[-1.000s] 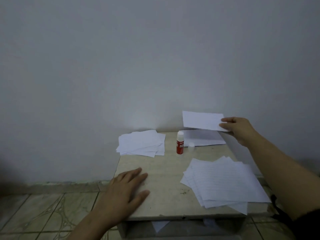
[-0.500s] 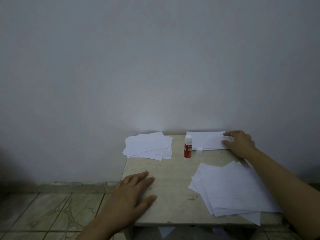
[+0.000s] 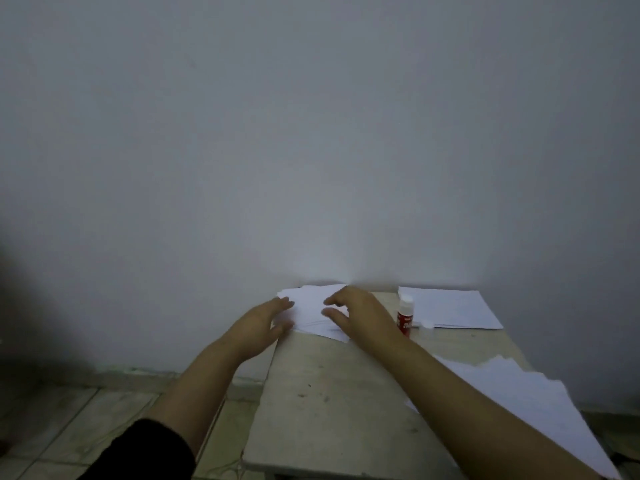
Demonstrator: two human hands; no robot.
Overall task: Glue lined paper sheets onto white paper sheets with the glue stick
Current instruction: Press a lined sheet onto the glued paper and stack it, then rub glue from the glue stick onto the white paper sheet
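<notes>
White paper is what both hands are going for right now: the left hand (image 3: pixel 266 315) lies flat at the left edge of the plain pile (image 3: pixel 311 306) at the back of the little table (image 3: pixel 329 393), and the right hand (image 3: pixel 356 311) hovers over it with fingers loosely spread, nothing actually pinched as far as I can see. The glue stick (image 3: pixel 404 315) stands uncapped just right of them, the lined sheets (image 3: pixel 519 393) sit near the front right, and another paper stack (image 3: pixel 450 308) lies behind the glue. I'd pin the pile with the left and slide off just one sheet.
</notes>
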